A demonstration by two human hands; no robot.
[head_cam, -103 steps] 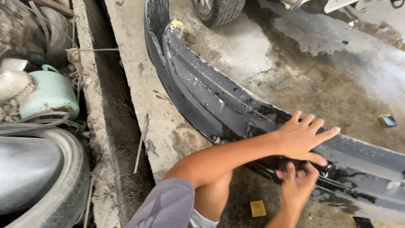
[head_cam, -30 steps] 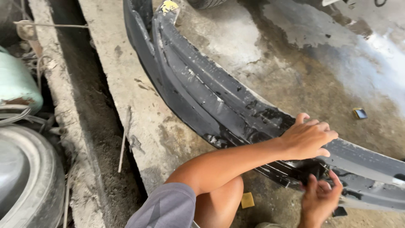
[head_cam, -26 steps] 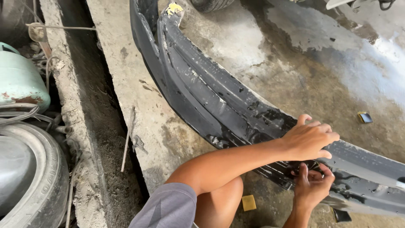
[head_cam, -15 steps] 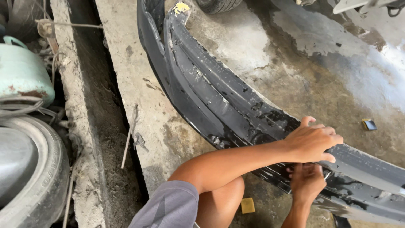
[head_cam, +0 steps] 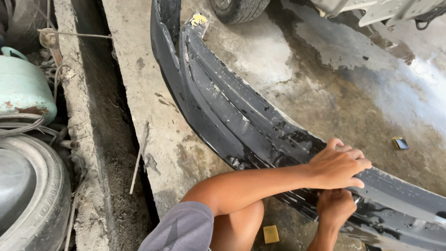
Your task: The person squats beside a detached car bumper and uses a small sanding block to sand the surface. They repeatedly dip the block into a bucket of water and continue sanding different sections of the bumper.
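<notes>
A: We're looking straight down at a long black car bumper (head_cam: 232, 116) lying curved across the concrete floor (head_cam: 260, 51), one end up near a tyre (head_cam: 239, 9) at the top edge, the other running off to the lower right.

B: And both hands are on it, close together. The left hand (head_cam: 339, 165) comes across from the bent arm and lies over the bumper's upper edge, fingers curled down around that rim.

A: Clamped on it?

B: Wrapped over it, yes, gripping the edge. The right hand (head_cam: 335, 208) sits just beneath, tucked under the left, pressed into the bumper's lower part. Its fingers are folded in, but what they close on I cannot tell; the left hand covers most of it.

A: So one above the other, nearly touching.

B: Right. The bumper itself is scuffed, paint flaking pale along its ridges, with a yellow blotch (head_cam: 199, 19) at the far tip.

A: Around it?

B: A small yellow square (head_cam: 271, 234) lies on the floor just beside the person's knee. A little dark and yellow piece (head_cam: 399, 143) lies well apart, out on the floor to the right.

A: And off to the left?

B: A deep trench (head_cam: 116, 125) runs between two concrete strips. Beyond it, a pale green gas cylinder (head_cam: 23, 93) stands above a worn tyre (head_cam: 32, 195) at the lower left corner, with some hoses between them.
</notes>
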